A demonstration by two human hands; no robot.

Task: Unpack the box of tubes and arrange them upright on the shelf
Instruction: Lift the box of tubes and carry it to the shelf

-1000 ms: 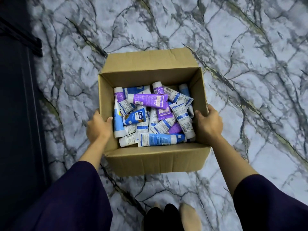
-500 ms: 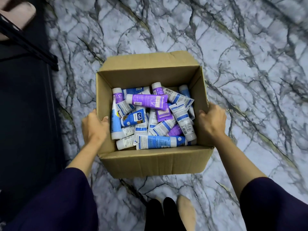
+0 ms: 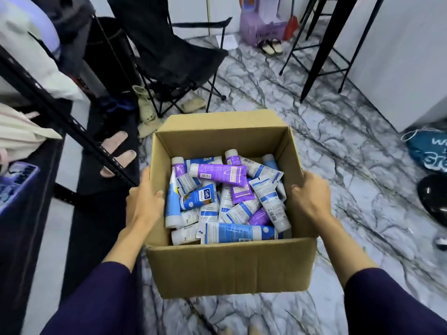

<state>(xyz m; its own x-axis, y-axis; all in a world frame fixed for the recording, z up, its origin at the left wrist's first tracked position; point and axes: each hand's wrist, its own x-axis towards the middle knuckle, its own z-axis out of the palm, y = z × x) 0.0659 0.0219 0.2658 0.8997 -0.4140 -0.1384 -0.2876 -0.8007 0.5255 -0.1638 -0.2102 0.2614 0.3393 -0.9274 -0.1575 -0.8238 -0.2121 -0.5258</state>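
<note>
Many purple and blue tubes (image 3: 221,170) jumbled in open cardboard box (image 3: 229,267), both hands gripping its sides.

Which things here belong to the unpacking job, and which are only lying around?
For the job:
box
tubes
shelf
left hand and right hand, both holding the box

Lying about:
folding chair
sandals
blue bag
stool
</note>
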